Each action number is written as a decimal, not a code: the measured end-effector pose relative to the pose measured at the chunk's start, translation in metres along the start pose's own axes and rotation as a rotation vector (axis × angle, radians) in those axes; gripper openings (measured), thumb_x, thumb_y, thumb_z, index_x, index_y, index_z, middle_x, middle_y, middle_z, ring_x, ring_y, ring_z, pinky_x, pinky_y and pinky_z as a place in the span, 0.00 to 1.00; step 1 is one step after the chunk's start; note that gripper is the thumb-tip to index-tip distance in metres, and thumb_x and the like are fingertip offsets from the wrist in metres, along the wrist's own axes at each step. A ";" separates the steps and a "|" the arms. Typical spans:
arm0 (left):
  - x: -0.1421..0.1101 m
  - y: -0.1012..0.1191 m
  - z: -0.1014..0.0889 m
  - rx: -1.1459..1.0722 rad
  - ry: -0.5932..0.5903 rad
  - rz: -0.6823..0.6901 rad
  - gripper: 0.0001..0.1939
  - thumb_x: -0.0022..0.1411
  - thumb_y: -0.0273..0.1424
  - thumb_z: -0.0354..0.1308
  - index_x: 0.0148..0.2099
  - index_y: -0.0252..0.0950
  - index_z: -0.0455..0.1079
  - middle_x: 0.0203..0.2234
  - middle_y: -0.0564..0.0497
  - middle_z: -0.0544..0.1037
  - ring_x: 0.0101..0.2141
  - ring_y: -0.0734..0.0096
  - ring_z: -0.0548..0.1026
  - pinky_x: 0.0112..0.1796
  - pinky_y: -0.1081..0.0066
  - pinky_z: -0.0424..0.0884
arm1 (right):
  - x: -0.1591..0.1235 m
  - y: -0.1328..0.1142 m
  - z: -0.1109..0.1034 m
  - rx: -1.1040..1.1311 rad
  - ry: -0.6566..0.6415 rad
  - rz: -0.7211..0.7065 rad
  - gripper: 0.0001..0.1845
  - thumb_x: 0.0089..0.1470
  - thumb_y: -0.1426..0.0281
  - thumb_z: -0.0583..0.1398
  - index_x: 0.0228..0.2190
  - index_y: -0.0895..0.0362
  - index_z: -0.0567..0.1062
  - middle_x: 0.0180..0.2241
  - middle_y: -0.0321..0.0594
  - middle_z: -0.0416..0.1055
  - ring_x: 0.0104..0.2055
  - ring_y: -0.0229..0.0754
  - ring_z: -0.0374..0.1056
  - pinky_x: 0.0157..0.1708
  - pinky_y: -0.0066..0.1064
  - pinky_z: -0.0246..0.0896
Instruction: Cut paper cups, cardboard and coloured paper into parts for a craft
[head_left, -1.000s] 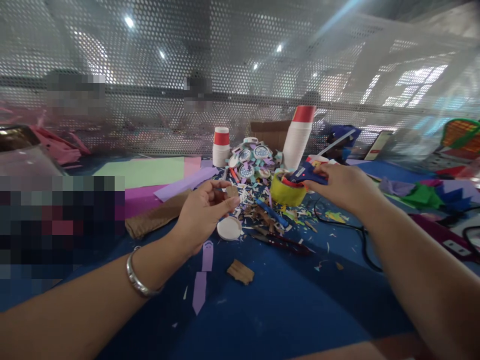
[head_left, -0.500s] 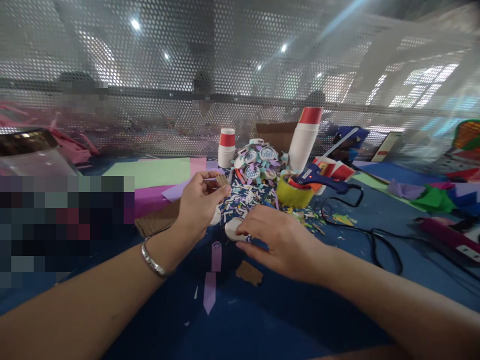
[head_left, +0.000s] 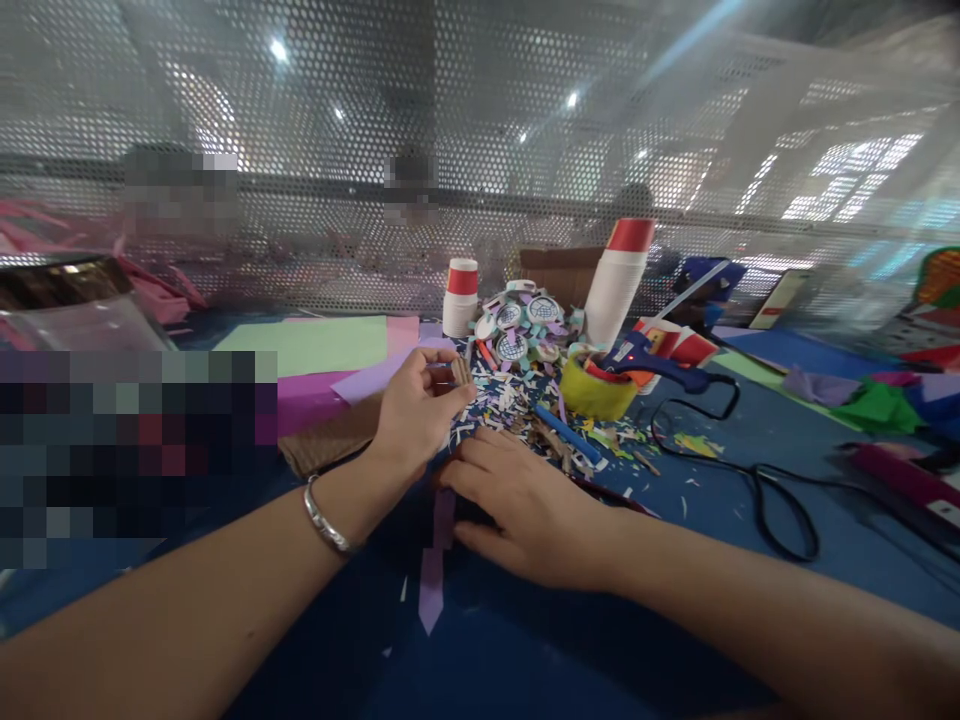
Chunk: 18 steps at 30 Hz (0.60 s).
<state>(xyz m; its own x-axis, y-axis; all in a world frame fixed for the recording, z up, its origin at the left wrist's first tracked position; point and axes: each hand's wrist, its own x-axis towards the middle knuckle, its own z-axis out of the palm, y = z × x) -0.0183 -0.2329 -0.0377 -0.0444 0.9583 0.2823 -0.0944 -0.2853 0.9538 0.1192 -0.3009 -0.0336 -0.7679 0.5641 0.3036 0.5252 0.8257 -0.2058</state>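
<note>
1. Small brown corrugated-cardboard piece (head_left: 462, 373), pinched between thumb and fingers of the left hand (head_left: 420, 405), above a scatter of white and coloured paper scraps (head_left: 499, 400). The grip is clamped on it. I judge that too hard a squeeze could crush its ridges, while a loose one could lose it among the scraps.

2. Right hand (head_left: 517, 510), palm down over the blue table (head_left: 540, 660), near and just below the left. Its thumb and fingertips appear apart, but the underside is hidden — I cannot tell whether it holds anything. A careless lift could bump the left hand and jolt the cardboard loose.

3. Pointed purple paper strip (head_left: 430, 592), flat on the table beside the right hand. Dragging fingers could shift or crease it.

4. Dark blue glue gun (head_left: 664, 372), lying across a yellow roll of tape (head_left: 592, 393), its red light visible — it may be hot. An arm snagging the looped black cord (head_left: 756, 470) could pull it off the roll.
</note>
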 end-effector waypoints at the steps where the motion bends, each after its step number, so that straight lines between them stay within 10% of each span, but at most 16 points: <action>1: 0.000 -0.001 0.000 0.003 -0.010 0.000 0.21 0.41 0.23 0.65 0.40 0.35 0.65 0.24 0.55 0.74 0.25 0.74 0.71 0.27 0.74 0.67 | 0.000 0.001 0.001 0.024 0.013 0.001 0.14 0.54 0.72 0.61 0.43 0.62 0.74 0.40 0.47 0.71 0.43 0.48 0.62 0.46 0.40 0.58; 18: -0.021 0.011 0.010 0.090 -0.227 -0.036 0.18 0.47 0.23 0.65 0.41 0.37 0.64 0.28 0.55 0.73 0.29 0.73 0.72 0.31 0.72 0.68 | -0.018 0.043 -0.029 0.623 0.541 0.450 0.07 0.55 0.66 0.61 0.31 0.57 0.71 0.27 0.34 0.66 0.28 0.35 0.60 0.28 0.27 0.57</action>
<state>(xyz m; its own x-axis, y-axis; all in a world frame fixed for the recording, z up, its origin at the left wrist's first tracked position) -0.0080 -0.2558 -0.0318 0.1832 0.9496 0.2545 -0.0021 -0.2585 0.9660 0.1664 -0.2757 -0.0215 -0.1833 0.8824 0.4334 0.3202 0.4704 -0.8223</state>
